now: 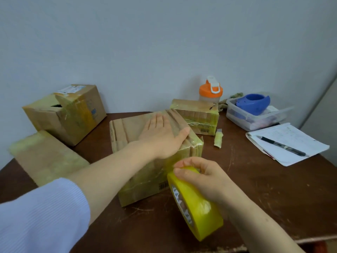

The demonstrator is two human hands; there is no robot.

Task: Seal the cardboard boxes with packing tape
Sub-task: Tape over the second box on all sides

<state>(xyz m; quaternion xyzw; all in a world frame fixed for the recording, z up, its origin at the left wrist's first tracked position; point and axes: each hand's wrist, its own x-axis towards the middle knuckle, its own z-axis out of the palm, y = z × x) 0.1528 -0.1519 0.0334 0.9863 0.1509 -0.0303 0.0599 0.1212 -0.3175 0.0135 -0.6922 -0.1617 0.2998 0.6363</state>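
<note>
A cardboard box (127,136) stands in the middle of the brown table (273,189), its top flaps folded down. My left hand (162,136) lies flat on its top with straight fingers, pressing the flaps. My right hand (202,178) grips a yellow roll of packing tape (197,205) at the box's near right corner; a strip of tape runs up the box side there. A small taped box (197,114) sits behind it, a larger box (73,114) with a torn open flap at the back left, and another box (47,157) lies at the left edge.
At the back right stand an orange-lidded bottle (210,92) and a clear plastic tub (255,115) holding a blue tape dispenser (255,103). A notepad (291,145) with a pen (280,146) lies on the right. A tape-wrapped cutter (218,139) lies beside the small box.
</note>
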